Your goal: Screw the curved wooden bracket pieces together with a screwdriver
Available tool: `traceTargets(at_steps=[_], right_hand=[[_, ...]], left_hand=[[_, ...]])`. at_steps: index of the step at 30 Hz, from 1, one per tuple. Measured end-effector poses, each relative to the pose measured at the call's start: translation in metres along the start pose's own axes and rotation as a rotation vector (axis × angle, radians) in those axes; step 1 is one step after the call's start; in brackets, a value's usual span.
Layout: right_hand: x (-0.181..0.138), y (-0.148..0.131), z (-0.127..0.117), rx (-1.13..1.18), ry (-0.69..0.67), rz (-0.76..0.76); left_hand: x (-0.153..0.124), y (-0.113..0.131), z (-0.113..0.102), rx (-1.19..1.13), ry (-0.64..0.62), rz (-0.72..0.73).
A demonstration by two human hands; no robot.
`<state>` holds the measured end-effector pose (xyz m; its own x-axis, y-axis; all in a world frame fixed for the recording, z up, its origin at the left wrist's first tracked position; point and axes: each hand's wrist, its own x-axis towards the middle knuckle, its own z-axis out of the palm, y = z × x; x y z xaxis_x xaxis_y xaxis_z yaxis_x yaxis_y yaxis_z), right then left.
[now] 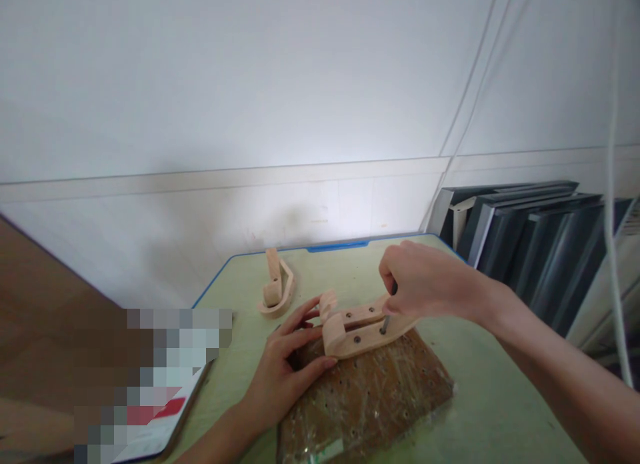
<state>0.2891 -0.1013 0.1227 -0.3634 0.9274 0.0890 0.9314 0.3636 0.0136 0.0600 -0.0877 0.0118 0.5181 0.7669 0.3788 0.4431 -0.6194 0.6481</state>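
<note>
A pale wooden piece (pixel 345 347) with rounded upright blocks at one end and a long slot lies on a brown board (pixel 370 384) wrapped in clear plastic. My left hand (pixel 287 357) holds its near-left end, with the thumb at the front and the fingers behind. Dark screw heads or holes show along both sides of the slot. Closed in a fist, my right hand (pixel 417 277) grips a driver tool (pixel 385 324) whose grey shaft stands in one of these holes. The tool's handle is mostly hidden by my fingers.
A second pale wooden piece (pixel 275 294) stands toward the back left of the light green table (pixel 240 277), which has a blue edge. Dark flat panels (pixel 530 231) lean at the right by the wall. A white cable (pixel 611 204) hangs there. A pixelated white item (pixel 155 437) lies at left.
</note>
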Motion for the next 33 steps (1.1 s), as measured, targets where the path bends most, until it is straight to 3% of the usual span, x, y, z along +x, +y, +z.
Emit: traceTargets(at_steps=[4,8,14,17,19,20,21,24,29,33], right_hand=[[-0.016,-0.021,-0.001,-0.084,0.097,0.017],[-0.030,-0.040,-0.006,-0.104,0.097,-0.057],[-0.035,-0.036,-0.040,-0.075,0.082,-0.260],[-0.033,-0.014,-0.056,0.271,0.083,-0.249],[-0.028,0.007,-0.050,0.578,0.229,-0.158],[-0.025,0.018,-0.041,0.723,0.422,-0.074],[-0.020,0.031,-0.028,0.760,0.514,-0.017],[-0.007,0.064,0.027,0.809,0.642,0.129],[0.010,0.092,0.120,0.827,0.618,0.331],[0.016,0.094,0.161,0.787,0.498,0.350]], left_hand=[[-0.004,-0.002,0.002,-0.006,0.026,0.005],[-0.008,0.000,0.002,-0.007,0.053,0.033],[-0.010,0.009,-0.005,-0.013,0.019,0.042],[-0.011,0.010,-0.007,-0.025,0.036,0.057],[-0.012,0.009,-0.008,-0.035,0.021,0.051],[-0.013,0.008,-0.009,-0.040,0.016,0.048],[-0.013,0.008,-0.009,-0.043,0.014,0.047],[-0.015,0.005,-0.008,-0.046,0.035,0.062],[-0.014,0.005,-0.008,-0.028,0.027,0.074],[-0.012,0.004,-0.007,-0.012,0.023,0.065]])
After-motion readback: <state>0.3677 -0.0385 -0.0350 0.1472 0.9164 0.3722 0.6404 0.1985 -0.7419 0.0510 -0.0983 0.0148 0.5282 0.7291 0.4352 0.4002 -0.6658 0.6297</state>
